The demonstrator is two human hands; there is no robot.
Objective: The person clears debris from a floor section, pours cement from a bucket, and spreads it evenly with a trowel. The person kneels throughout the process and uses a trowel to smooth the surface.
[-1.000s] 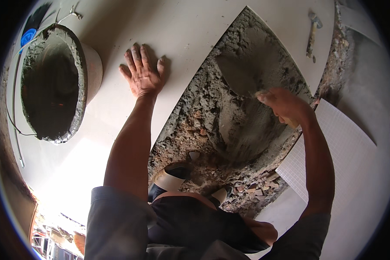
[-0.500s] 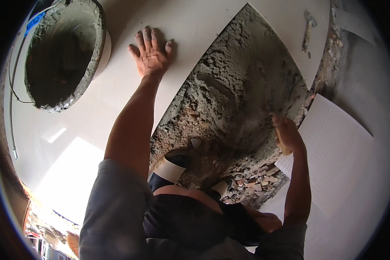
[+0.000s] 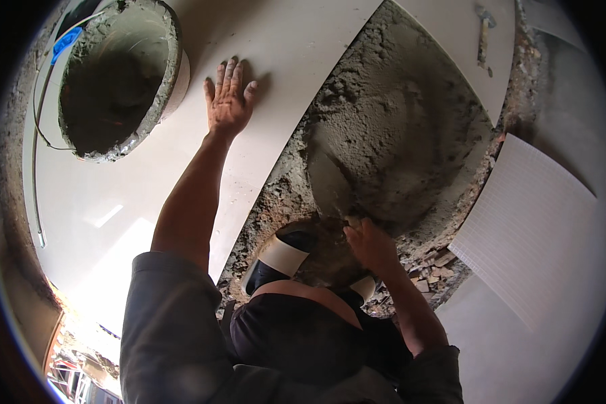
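My left hand rests flat on the pale floor slab, its fingers stretched out and dusted with grey. In my right hand is a trowel, gripped low near my feet. Its blade lies against wet grey mortar that fills the wedge-shaped gap between the slabs. The mortar is lumpy at the far end and smeared in the middle. Between the blade and my legs, rough brownish rubble shows. Part of the trowel's handle is hidden by my fingers.
A mortar-crusted bucket stands at the far left, beside a thin rod with a blue handle. A dirty hammer lies on the far-right slab. At the right is a white grid-patterned tile, near broken rubble.
My right hand has swung left and nearer with the trowel, from the mortar's right edge to its middle. My left hand stays flat on the slab. The view has shifted slightly.
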